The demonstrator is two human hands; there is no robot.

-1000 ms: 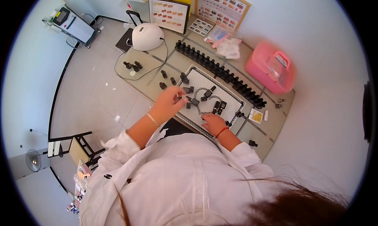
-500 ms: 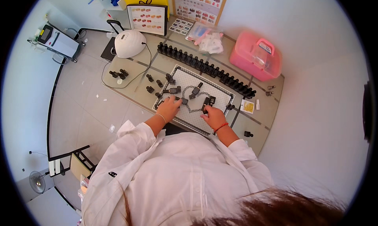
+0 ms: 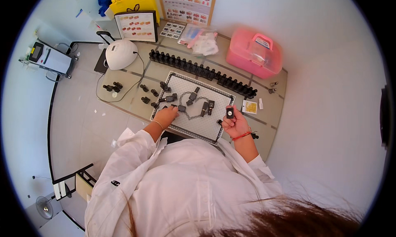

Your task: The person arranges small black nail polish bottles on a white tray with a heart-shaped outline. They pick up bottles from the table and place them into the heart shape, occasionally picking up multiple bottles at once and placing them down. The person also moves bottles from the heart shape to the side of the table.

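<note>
My left hand (image 3: 166,116) rests at the left part of a white patterned mat (image 3: 220,100) with a dark lacy border and heart, its loosely curved fingers apart beside a lying black bottle (image 3: 181,108). My right hand (image 3: 236,125) holds a small black bottle (image 3: 230,113) upward at the mat's right side, with a pale round spot on its end facing me. Other black bottles (image 3: 192,97) lie inside and around the heart. More small black bottles (image 3: 145,100) stand left of the mat.
A long row of black bottles (image 3: 185,65) stands behind the mat. Around it are a white domed lamp (image 3: 119,55) with cord, a pink case (image 3: 251,55), sample boards (image 3: 135,26), plastic bags (image 3: 202,43) and a yellow packet (image 3: 249,107). A wall borders the table's right; a chair (image 3: 82,183) is lower left.
My right hand has lifted a bottle from the heart area and moved right with it. My left hand has come down from above the mat to its left part. The view has shifted.
</note>
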